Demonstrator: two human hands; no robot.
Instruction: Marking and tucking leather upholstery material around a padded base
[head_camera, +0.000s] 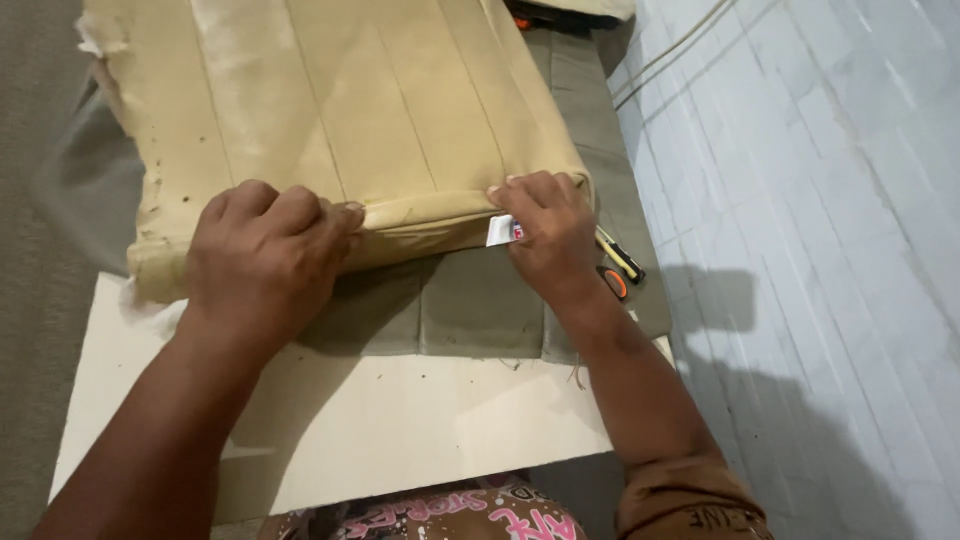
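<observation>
Fingers of both hands press down on the near folded edge of a big tan foam cushion (340, 110), which reaches away from the fingertips across most of the view, its seam lines running lengthwise. Under that edge, toward the wrists, lies a grey-green quilted fabric (480, 305), spread flat as though the cushion is being fitted to it, and beneath the fabric a pale board (400, 420) serves as the work surface on a whitish tiled floor (800, 200) to the right of the hands. The left hand (265, 255) lies knuckles up with its fingers curled and close together, the tips bearing on the rolled edge so the fold stays flat; I judge it is pressing, not gripping. The right hand (548, 230) sits at the cushion's near right corner, fingers bent and together over the edge, and seems to pinch a small white tag (502, 230) with a touch of red and blue against the fold; whether the thumb closes under it cannot be told. Just beyond the right wrist, on the fabric, rest a yellow-and-black cutter (620, 255) and a small orange-rimmed tool (613, 282), close by but untouched.
</observation>
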